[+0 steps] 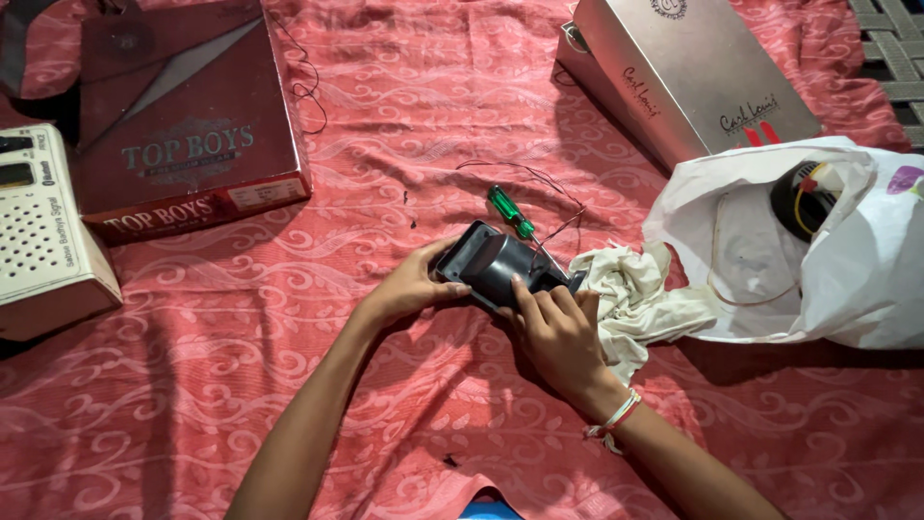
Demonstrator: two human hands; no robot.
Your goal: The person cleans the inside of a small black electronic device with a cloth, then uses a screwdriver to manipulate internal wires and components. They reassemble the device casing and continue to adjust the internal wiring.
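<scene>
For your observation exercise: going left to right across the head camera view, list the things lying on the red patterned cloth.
Cream radio → dark red box → left hand → black device held by both hands → right hand → crumpled cream cloth → white plastic bag.

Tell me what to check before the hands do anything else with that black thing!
1. Both hands on it: ok. The left hand and right hand each hold the black plastic casing.
2. Casing supported: ok. It rests on the red patterned cloth.
3. Screwdriver in reach: ok. The green-handled screwdriver lies just behind the casing, in neither hand.
4. Thin wires free: cannot tell. They run near the screwdriver, and their ends are hidden.
5. White rag out of the way: not ok. It lies against the right hand.
6. Screws out: cannot tell, too small to see.
</scene>
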